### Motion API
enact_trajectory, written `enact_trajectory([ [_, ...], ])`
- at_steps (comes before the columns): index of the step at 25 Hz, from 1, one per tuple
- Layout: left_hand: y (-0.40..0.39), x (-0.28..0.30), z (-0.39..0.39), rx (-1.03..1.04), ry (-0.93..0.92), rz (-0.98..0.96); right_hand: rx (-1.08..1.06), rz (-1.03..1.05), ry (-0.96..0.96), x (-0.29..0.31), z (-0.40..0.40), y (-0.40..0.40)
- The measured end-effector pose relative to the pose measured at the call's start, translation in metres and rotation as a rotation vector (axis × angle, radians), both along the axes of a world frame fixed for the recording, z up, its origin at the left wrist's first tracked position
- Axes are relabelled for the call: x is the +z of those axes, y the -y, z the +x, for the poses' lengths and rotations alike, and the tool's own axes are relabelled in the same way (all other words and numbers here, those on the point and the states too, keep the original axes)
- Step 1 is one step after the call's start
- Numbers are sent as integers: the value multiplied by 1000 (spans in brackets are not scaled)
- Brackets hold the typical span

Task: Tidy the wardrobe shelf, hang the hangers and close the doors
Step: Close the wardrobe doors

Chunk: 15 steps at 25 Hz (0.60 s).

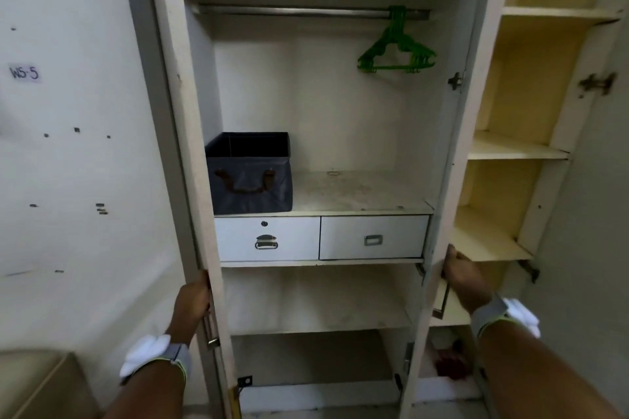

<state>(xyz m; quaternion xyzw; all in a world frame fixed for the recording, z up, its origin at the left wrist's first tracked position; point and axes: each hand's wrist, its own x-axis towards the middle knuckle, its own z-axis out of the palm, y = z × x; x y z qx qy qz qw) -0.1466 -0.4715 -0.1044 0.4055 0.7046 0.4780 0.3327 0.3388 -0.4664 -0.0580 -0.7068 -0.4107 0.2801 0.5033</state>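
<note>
Wardrobe, both doors part-open. Left hand grips edge of left door; right hand grips edge of right door. Green hangers bunched at right end of rail. Blue box at left of shelf, above two drawers.

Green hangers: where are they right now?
In the head view the green hangers hang bunched together at the right end of the metal rail, high inside the wardrobe, above and to the right of the dark fabric storage box on the shelf.
</note>
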Motion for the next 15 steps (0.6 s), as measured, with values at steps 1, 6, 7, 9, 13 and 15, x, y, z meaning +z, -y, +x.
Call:
enact_trajectory([
  [1, -5, 0, 7, 17, -10, 11, 32, 30, -37, -2, -2, -8],
  [6, -30, -13, 25, 113, -4, 36, 50, 34, -60, -19, -9, -41],
  [7, -33, -15, 29, 113, -7, 41, 32, 28, -81, -18, -14, -44],
  [9, -39, -19, 39, 106, 11, 76, 22, 12, -107, -17, -30, -49],
  [13, -53, -21, 62, 191, 48, 61, 87, 103, -161, -20, -59, -66],
  [15, -68, -21, 72, 177, 46, 45, 97, 121, -116, -23, -71, -81],
])
